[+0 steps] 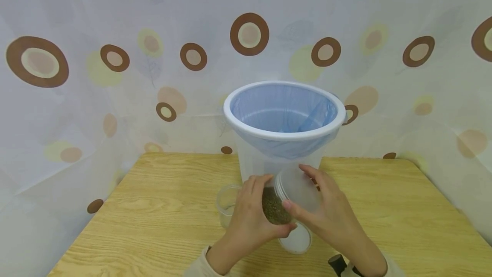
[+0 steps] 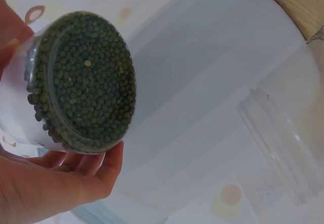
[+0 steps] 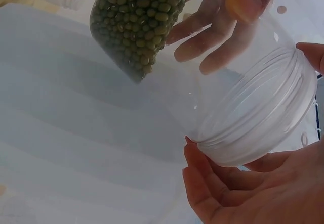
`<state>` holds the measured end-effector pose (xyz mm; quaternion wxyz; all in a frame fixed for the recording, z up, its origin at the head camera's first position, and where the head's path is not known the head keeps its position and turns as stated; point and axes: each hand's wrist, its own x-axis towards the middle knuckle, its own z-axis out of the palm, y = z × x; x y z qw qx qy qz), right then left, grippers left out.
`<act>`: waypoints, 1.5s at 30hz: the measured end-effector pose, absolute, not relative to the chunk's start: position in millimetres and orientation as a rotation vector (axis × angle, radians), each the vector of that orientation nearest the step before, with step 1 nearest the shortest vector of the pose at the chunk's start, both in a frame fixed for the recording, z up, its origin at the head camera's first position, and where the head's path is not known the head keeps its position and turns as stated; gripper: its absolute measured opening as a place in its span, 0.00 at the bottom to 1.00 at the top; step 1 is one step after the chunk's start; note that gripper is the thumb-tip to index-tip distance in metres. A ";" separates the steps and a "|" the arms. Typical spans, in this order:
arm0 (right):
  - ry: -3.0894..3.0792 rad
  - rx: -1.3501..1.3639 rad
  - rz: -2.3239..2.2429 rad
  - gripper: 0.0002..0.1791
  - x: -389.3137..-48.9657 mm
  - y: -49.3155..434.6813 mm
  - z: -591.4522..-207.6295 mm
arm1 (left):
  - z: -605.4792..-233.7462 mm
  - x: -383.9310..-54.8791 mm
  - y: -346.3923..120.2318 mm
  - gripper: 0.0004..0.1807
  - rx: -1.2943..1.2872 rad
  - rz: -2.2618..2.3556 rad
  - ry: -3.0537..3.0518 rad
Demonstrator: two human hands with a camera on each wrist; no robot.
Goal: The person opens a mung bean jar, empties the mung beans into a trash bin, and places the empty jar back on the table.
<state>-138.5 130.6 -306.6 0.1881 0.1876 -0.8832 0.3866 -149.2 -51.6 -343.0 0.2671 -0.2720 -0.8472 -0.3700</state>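
Note:
My left hand grips a clear plastic jar around its body. Green mung beans lie gathered at its base, and the jar is tilted with its mouth toward the right. At that mouth my right hand holds a translucent lid, fingers and thumb around its edge. Whether the lid is screwed tight, I cannot tell. A second clear jar, with a threaded rim, stands on the table beside my left hand. Below both hands a round white lid lies on the table.
Behind the hands stands a tall translucent bin with a white rim, lined with a blue bag. The wooden table ends at a patterned cloth backdrop. A black object shows at the right wrist.

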 end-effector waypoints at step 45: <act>-2.675 0.485 1.189 0.42 -136.8 139.9 -299.5 | -349.9 -148.5 -43.3 0.53 -0.708 -0.814 -2.315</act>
